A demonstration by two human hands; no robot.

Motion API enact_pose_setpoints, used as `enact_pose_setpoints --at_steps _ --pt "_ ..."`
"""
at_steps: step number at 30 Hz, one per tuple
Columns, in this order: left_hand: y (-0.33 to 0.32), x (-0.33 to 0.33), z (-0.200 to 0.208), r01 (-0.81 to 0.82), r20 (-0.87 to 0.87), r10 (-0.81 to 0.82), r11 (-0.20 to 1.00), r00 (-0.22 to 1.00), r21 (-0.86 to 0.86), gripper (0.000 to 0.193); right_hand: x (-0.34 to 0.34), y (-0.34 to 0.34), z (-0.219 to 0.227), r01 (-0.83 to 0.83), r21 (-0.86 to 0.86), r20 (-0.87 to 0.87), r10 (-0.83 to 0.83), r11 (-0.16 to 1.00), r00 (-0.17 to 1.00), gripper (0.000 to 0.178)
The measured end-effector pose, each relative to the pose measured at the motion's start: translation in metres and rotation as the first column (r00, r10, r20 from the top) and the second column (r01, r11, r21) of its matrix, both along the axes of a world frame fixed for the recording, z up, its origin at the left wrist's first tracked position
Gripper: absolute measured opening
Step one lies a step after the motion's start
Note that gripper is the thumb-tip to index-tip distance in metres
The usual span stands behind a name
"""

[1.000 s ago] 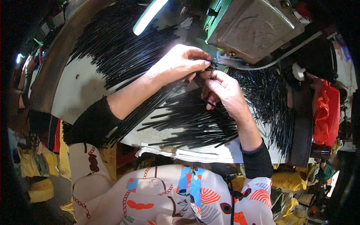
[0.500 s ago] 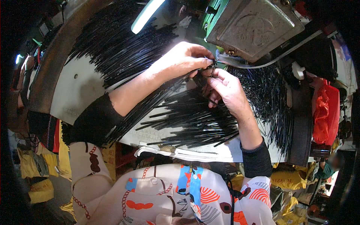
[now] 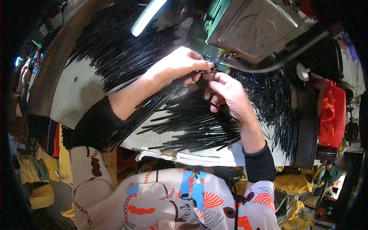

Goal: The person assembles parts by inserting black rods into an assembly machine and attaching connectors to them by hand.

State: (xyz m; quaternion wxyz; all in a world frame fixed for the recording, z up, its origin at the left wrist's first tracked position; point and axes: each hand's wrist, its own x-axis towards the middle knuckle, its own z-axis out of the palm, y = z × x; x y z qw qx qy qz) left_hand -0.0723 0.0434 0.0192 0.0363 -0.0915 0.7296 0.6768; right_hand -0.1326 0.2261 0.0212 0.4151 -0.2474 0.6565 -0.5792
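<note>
My left hand (image 3: 178, 65) is closed, thumb and fingers pinching the ends of thin black strips just in front of the machine. A long bundle of black strips (image 3: 153, 101) runs from near that hand back under my left forearm. My right hand (image 3: 230, 92) sits just below and to the right, its thumb and forefinger pinched at a thin black strip (image 3: 214, 73). Its lower fingers curl around, with a black strip by them. The fingertips of both hands nearly meet, and they partly hide the strip ends.
A green machine with a grey metal cover (image 3: 258, 28) stands ahead on the right, a curved band (image 3: 276, 67) passing below it. Piles of black strips (image 3: 115, 50) cover much of the white tabletop (image 3: 73, 99). A lamp tube (image 3: 149, 17) hangs above. Another person (image 3: 333, 172) is at far right.
Both hands have shifted slightly left, the left one also slightly down. The curved band below the machine has swung down and is blurred.
</note>
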Motion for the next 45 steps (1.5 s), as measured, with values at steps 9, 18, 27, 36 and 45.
enact_pose_setpoints --at_steps 9,18,27,36,45 --pt "0.0 0.003 0.007 0.009 -0.069 -0.014 0.997 0.998 -0.079 0.033 0.01 -0.001 0.012 -0.208 0.022 0.072 0.206 0.978 0.976 0.026" --pt "-0.002 0.006 0.015 0.17 -0.055 -0.189 0.952 0.98 -0.254 0.036 0.003 0.003 0.006 -0.122 0.116 -0.04 0.127 0.986 0.991 0.019" --pt "-0.013 0.004 0.012 0.307 0.096 -0.292 0.905 0.952 -0.293 0.029 -0.022 0.013 -0.003 0.047 -0.086 0.153 -0.033 0.995 0.988 0.027" --pt "-0.015 0.004 0.009 0.313 0.066 -0.308 0.945 0.949 -0.095 0.031 -0.027 0.015 -0.008 0.136 -0.245 0.272 -0.066 0.96 0.96 0.024" --pt "-0.036 -0.003 0.0 0.116 -0.051 -0.122 0.987 0.991 -0.114 0.033 -0.038 0.02 -0.016 0.35 -0.371 0.269 -0.261 0.86 0.927 0.019"
